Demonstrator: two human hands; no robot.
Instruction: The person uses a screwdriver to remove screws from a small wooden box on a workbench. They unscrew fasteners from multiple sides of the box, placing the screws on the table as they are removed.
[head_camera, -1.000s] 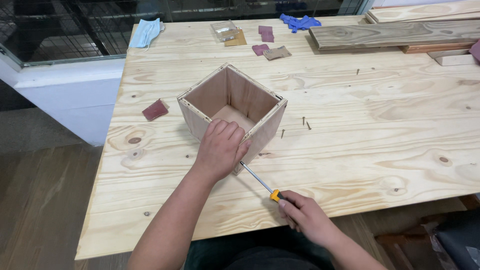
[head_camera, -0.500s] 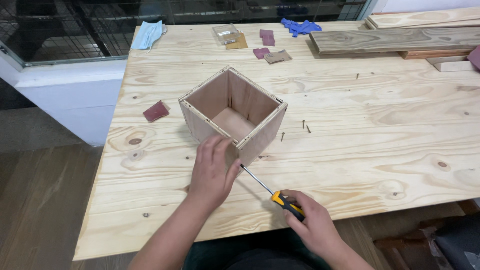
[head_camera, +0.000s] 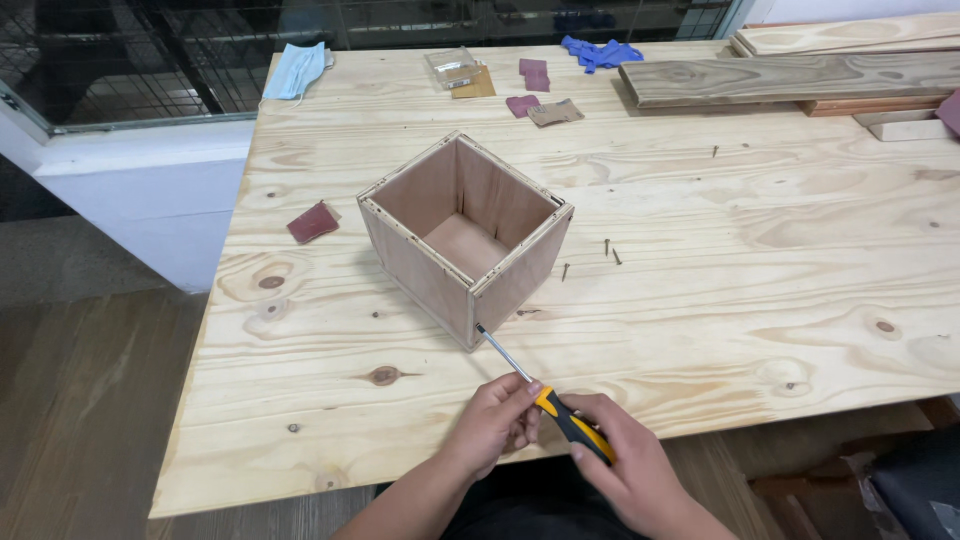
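Observation:
An open-topped plywood box stands on the pine table, one corner turned toward me. A screwdriver with a yellow and black handle points its metal tip at the box's near lower corner. My right hand grips the handle at the table's front edge. My left hand sits just left of it, fingers pinching the shaft where it meets the handle. Three loose screws lie on the table right of the box.
A red sandpaper piece lies left of the box. At the back lie a blue face mask, a small clear box, sandpaper scraps, blue gloves and long wooden planks. Wooden floor lies to the left.
My left hand has come off the box and pulled back to the screwdriver shaft. The screwdriver and right hand have shifted toward the front edge.

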